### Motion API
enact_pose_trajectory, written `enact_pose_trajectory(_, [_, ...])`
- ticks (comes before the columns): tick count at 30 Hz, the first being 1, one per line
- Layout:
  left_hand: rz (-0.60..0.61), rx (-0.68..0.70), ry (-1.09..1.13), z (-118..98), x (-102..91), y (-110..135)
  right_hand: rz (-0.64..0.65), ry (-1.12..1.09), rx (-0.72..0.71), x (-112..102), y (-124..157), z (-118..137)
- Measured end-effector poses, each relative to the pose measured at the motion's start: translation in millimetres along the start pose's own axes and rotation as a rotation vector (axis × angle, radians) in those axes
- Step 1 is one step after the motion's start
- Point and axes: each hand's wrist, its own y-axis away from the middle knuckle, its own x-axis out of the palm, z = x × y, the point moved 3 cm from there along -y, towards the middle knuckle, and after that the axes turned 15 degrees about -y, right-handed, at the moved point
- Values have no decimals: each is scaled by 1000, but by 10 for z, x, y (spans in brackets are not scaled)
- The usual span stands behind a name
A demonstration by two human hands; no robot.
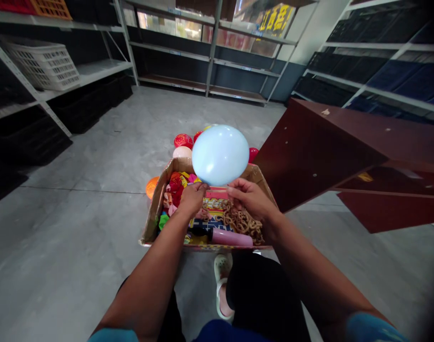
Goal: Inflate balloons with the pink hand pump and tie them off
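Note:
A blown-up light blue balloon [220,154] sits just above and beyond my two hands, over an open cardboard box [154,209]. My left hand [194,198] is closed in a pinch near the balloon's lower left. At its lower right, my right hand [250,198] pinches too. Between my fingertips a thin pale strand appears to stretch; the balloon's neck cannot be made out. Inside the box lie limp coloured balloons [176,185] on the left and a tangled heap of tan cord or bands [242,221] on the right. Along its near side rests a pink hand pump [233,237].
Inflated balloons, including a red one [183,141] and an orange one [152,186], lie on the floor around the box. Dark red wooden furniture [309,147] stands close on the right. Metal shelving [213,52] lines the walls, with a white basket [45,64] at left.

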Motion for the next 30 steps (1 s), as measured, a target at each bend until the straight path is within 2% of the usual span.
enact_pose_trajectory(3, [111,-65,152,-26,93,62,19,-68,-139,171,-54,320])
enact_pose_trajectory(8, [498,-226,696,-101,342,187,261,95,-210,736,-410,625])
enact_pose_trajectory(10, [577,-259,856,-120,348,185,322,130,-267,834,-428,673])
enact_pose_trajectory(12, [613,-306,1014,-118,313,160,331,96,-309,793,-304,670])
enact_pose_trajectory(14, [616,-351,1118,-102,263,130,316,27,-276,636,-99,576])
enact_pose_trajectory(17, [610,-371,1182,-93,195,111,405,18,20,354,153,195])
enact_pose_trajectory(18, [605,-372,1191,-97,175,113,388,50,141,258,181,25])
enact_pose_trajectory(20, [579,-389,1197,-109,143,128,183,-17,271,82,125,-289])
enact_pose_trajectory(22, [570,-422,1203,-125,125,149,-96,-224,297,-16,-25,-550])
enact_pose_trajectory(23, [577,-434,1211,-135,122,159,-133,-337,306,0,-116,-655])
enact_pose_trajectory(25, [591,-444,1238,-148,125,164,-108,-474,285,101,-300,-794])
enact_pose_trajectory(30, [602,-482,1375,-112,150,113,90,-517,220,418,-562,-883])
